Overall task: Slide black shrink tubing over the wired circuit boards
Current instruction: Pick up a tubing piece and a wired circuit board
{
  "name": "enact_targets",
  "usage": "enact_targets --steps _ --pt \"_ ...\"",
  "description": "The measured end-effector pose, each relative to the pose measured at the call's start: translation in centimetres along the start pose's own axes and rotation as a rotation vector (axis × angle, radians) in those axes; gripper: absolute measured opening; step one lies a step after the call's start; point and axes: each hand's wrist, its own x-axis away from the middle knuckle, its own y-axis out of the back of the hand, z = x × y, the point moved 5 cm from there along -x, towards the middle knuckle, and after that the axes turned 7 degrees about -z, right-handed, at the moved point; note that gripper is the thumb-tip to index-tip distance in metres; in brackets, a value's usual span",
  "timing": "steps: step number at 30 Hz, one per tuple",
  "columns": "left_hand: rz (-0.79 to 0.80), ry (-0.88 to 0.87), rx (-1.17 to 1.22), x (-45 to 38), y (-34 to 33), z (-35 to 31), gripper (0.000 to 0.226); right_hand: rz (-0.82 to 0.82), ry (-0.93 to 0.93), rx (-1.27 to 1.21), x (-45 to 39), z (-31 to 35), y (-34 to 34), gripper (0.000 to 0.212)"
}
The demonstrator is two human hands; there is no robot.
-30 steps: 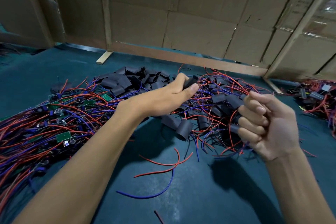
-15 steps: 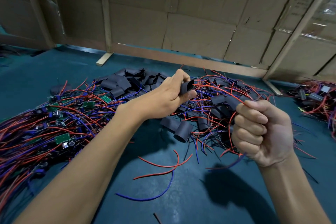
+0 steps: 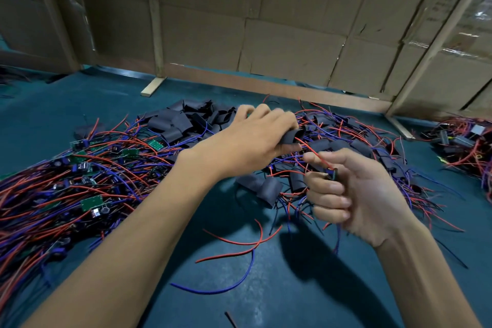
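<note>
Two hands work above the teal surface (image 3: 292, 287): the left hand (image 3: 255, 141) grips a short black shrink-tube sleeve (image 3: 291, 136), mouth toward the red wire (image 3: 312, 152), while the right hand (image 3: 354, 194) pinches the small wired board (image 3: 332, 173), seemingly to thread it.

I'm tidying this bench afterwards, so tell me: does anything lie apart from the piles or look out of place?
Yes. A few loose wires, two red wires and a blue wire, lie on the green mat nearer the person than the piles, with no board visibly attached. Nothing looks damaged.
</note>
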Motion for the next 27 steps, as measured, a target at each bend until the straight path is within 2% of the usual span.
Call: enact_targets --steps 4,6,9,10,14,16,17,20,23,27 --pt "-0.04 -0.157 -0.32 0.4 -0.5 -0.9 0.027 -0.161 0.026 -0.104 -0.4 -0.2 0.6 0.017" --pt "-0.032 -0.165 -0.401 0.6 -1.0 -1.1 0.029 -0.226 0.057 -0.076 -0.7 -0.3 1.1 0.024" --pt "-0.032 -0.145 -0.495 0.6 -1.5 -1.4 0.02 -0.3 0.139 -0.042 -1.2 -0.4 1.4 0.04" --pt "-0.043 -0.123 -0.518 0.5 -1.5 -1.5 0.018 -0.306 0.167 -0.03 -1.3 -0.5 1.3 0.039" --pt "-0.108 -0.103 -0.503 0.4 -1.2 -1.6 0.009 -0.305 0.215 0.097 -1.5 -0.6 1.4 0.035" --pt "-0.106 -0.102 -0.449 0.5 -1.2 -1.5 0.025 -0.308 0.272 0.214 -1.5 -0.4 1.4 0.032" --pt "-0.09 -0.086 -0.418 0.5 -1.3 -1.3 0.028 -0.33 0.318 0.27 -1.4 -0.3 1.5 0.029" --pt "-0.013 -0.022 -0.3 0.4 -2.1 -0.7 0.015 -0.443 0.492 0.41 -1.1 0.3 1.8 0.026" --pt "-0.003 0.032 -0.225 0.4 -2.3 -0.3 0.024 -0.449 0.627 0.571 -0.8 0.8 1.7 0.012" --pt "-0.008 0.069 -0.224 0.7 -2.5 0.4 0.032 -0.426 0.763 0.734 -0.2 1.1 1.2 0.022"
